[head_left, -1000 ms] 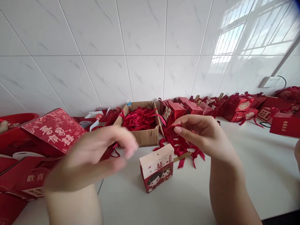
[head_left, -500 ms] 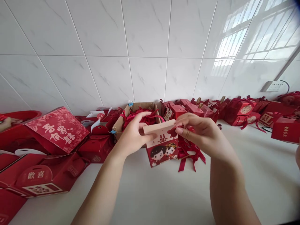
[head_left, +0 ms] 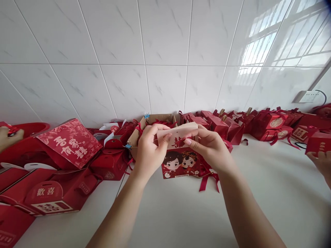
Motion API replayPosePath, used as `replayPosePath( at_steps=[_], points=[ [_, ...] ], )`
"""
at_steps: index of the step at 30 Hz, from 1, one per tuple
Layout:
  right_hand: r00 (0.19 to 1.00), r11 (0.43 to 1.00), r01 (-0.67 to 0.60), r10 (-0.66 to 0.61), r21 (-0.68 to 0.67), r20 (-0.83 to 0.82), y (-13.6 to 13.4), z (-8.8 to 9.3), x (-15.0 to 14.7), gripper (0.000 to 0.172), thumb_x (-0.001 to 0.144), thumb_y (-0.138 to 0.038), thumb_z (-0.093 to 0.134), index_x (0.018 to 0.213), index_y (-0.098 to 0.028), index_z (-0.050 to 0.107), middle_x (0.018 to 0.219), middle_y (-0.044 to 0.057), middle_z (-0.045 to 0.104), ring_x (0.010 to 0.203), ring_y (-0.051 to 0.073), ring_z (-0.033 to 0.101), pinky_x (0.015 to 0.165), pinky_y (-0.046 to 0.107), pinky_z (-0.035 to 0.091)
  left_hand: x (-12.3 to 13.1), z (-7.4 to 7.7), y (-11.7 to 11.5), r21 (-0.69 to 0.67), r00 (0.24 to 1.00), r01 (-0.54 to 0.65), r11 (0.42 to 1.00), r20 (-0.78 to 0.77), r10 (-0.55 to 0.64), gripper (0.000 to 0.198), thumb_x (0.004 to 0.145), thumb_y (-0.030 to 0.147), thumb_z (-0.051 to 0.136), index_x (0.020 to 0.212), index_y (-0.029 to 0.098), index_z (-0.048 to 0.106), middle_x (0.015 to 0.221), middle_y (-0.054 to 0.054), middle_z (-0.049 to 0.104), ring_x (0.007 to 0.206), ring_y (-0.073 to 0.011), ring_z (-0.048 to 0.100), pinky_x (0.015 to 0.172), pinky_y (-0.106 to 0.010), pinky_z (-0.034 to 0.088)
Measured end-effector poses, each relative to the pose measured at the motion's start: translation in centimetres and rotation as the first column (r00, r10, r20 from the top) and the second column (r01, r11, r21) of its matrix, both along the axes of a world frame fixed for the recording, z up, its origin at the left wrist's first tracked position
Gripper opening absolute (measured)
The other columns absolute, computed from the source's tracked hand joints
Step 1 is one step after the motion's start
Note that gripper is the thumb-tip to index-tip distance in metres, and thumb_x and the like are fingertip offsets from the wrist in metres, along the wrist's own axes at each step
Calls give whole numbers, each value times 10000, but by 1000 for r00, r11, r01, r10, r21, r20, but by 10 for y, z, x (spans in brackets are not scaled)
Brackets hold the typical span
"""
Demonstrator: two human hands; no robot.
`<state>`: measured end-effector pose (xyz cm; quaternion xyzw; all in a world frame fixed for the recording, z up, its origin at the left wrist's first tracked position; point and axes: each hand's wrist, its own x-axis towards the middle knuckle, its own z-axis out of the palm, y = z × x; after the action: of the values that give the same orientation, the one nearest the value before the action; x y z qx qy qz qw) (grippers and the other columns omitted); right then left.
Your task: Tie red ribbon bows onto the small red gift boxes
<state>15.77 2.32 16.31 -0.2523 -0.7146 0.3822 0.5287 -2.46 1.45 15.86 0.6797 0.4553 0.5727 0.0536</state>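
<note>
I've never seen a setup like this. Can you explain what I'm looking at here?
There is no machine here: these are a person's bare left hand and right hand. One camera, worn on the head, looks forward and down past the forearms. Both hands hold the top of a small gift box printed with a cartoon couple; a dark red piece by the right thumb is too small to identify. On the white table, red gift boxes lie to either side. Behind the hands sits a cardboard box of red ribbons. Other people's hands show at the left edge and right edge.
</note>
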Motion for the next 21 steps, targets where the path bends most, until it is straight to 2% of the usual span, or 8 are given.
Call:
replayPosePath(
  at_steps=[3,6,9,12,16,21],
  points=[
    [999,999,37,-37,34,-11,2,-3,-5,127,810,-343,673,851,-226,699,946,37,576,889,162,575,793,323,503,-1,3,-1,75,992,-93,993,-77,99,171,827,355,609,924,215,630,1003,-64,592,1000,-197,571,841,-331,501],
    [998,994,58,-55,98,-35,4,-6,-8,72,815,-307,672,851,-253,703,1013,42,599,1071,195,539,900,352,482,0,6,-4,110,997,-55,992,-52,61,130,837,315,599,882,194,609,1072,-77,593,1093,-209,548,815,-298,497],
    [995,977,97,-89,188,-53,4,-7,-10,55,823,-268,665,858,-278,706,1115,43,601,1285,212,397,974,361,451,2,8,-9,43,1000,24,999,-19,-23,101,855,286,572,883,189,582,927,-42,653,886,-161,621,711,-253,493],
    [989,953,143,-129,268,-69,3,-8,-11,82,828,-237,657,870,-281,712,1126,49,589,1268,216,430,938,350,477,5,10,-15,39,999,54,998,-8,-54,82,856,267,568,856,185,565,770,-3,650,687,-114,605,628,-216,473],
    [981,913,191,-163,361,-107,2,-7,-12,113,825,-193,655,874,-275,715,1107,49,590,1199,215,497,926,355,488,6,16,-24,131,997,58,990,-50,-51,36,849,220,573,849,184,572,766,12,645,663,-87,591,632,-188,467],
    [976,876,212,-167,432,-141,-2,-5,-12,167,820,-145,651,894,-279,719,1095,45,585,1163,211,525,953,372,484,7,20,-30,153,997,70,986,-46,-64,9,841,185,582,845,177,584,752,18,637,646,-73,586,619,-172,469]
  ],
)
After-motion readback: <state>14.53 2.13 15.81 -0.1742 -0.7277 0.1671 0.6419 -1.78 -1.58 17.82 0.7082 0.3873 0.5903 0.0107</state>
